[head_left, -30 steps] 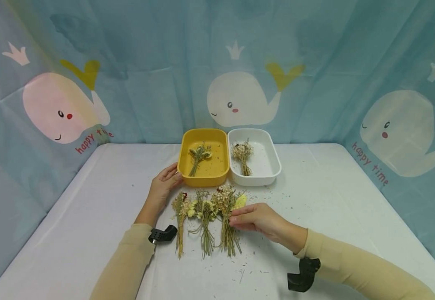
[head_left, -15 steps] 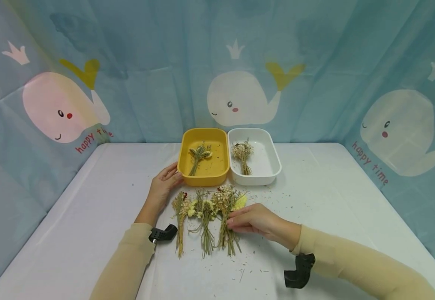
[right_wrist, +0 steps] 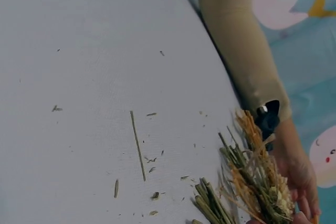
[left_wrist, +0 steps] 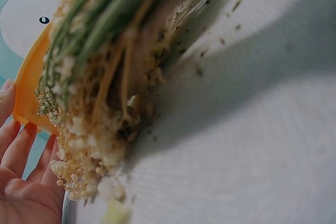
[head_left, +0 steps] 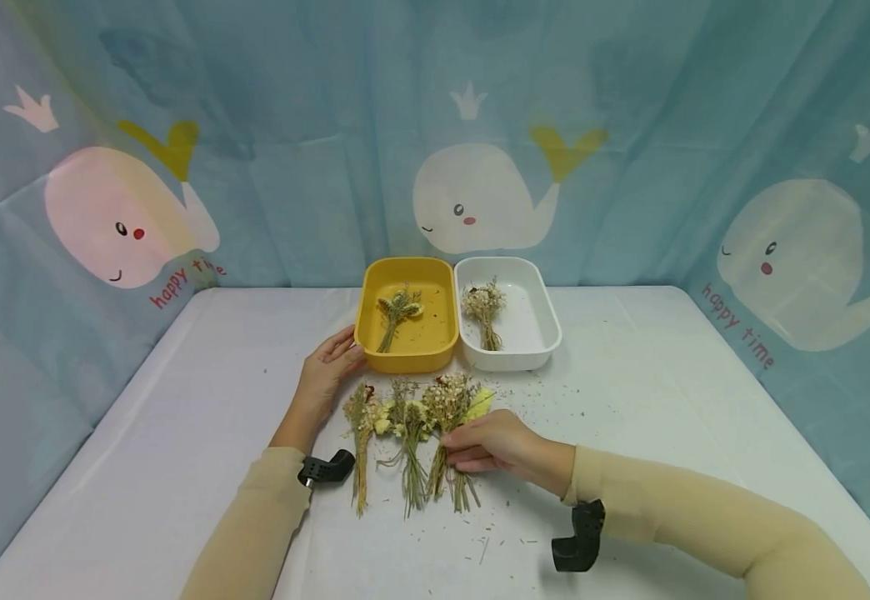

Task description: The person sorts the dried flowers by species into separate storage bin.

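I have a wide lane over the counter (head_left: 652, 383) right of the white tray (head_left: 513, 362). Left of the right hand (head_left: 491, 442), the middle flower bundle (head_left: 413, 454) and left flower bundle (head_left: 361, 450) block a low sideways pass. Yellow tray (head_left: 408, 363) abuts the white one; left hand (head_left: 324, 367) occupies the yellow's near-left corner. Curtain (head_left: 307, 183) walls off the back.

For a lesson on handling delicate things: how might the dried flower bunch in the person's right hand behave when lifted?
The dried flower bunch may shed if squeezed, since loose bits litter the table. Its thin, straight stems suggest it is light and fairly stiff. Its bushy flower heads could make it top-heavy.
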{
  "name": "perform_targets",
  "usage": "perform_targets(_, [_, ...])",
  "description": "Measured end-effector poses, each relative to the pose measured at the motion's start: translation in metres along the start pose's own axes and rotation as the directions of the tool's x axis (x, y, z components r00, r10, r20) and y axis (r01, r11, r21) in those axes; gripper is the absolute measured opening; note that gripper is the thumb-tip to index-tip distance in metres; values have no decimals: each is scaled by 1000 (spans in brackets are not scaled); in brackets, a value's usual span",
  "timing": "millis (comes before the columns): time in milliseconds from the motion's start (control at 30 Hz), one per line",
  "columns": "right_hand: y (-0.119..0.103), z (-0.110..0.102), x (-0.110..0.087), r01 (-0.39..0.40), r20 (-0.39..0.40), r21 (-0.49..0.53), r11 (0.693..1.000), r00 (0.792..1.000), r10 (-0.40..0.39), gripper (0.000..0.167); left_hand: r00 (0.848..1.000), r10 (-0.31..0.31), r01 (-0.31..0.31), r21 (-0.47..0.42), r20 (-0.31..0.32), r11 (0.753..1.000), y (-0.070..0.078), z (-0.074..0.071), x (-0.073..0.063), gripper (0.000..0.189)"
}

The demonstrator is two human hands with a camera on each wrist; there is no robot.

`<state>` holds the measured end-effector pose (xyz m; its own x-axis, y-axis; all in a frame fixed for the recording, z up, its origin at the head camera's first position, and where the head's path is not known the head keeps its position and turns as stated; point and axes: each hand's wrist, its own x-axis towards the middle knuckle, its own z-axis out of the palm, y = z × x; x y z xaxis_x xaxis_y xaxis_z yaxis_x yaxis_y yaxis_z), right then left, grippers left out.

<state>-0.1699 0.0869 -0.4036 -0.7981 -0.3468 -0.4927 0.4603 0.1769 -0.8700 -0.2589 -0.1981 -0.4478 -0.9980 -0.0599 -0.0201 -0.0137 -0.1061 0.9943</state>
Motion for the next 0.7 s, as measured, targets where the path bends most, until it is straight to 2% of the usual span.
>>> perform_targets(267, [2,3,8,-13,-15,-21,1000,1000,12,20,1000,8,-7,-43,8,999,2,0,-1,57])
perform_targets(533, [0,-1,1,0,-13,-14,1000,1000,0,22,1000,-21,21,-18,3,1000,2,0,-3,58])
perform_targets(700, [-4,-6,-4,22,-5,-17,1000,1000,-22,23,1000,-15,16,-19,5,1000,3,1,-3,58])
